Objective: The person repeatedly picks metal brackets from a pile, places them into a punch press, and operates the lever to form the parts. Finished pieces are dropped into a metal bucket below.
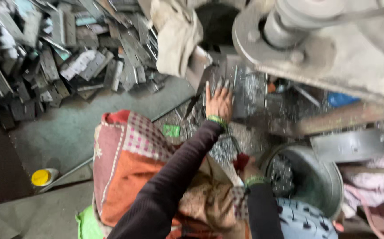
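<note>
Left hand (219, 101) flat on metal scraps (249, 88) (fingers spread); green label (171, 130) beside

A metal workshop: a heavy grey press machine (315, 48) looms overhead, stamped steel pieces (68, 57) lie heaped on the concrete floor (68, 128), and shiny swarf (254, 88) covers the machine's bed.

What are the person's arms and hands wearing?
Both arms wear long, dark, ribbed knit sleeves down to the wrists. The left hand is bare, with a green beaded bangle at the wrist. The right hand has a similar green bangle. No gloves.
</note>
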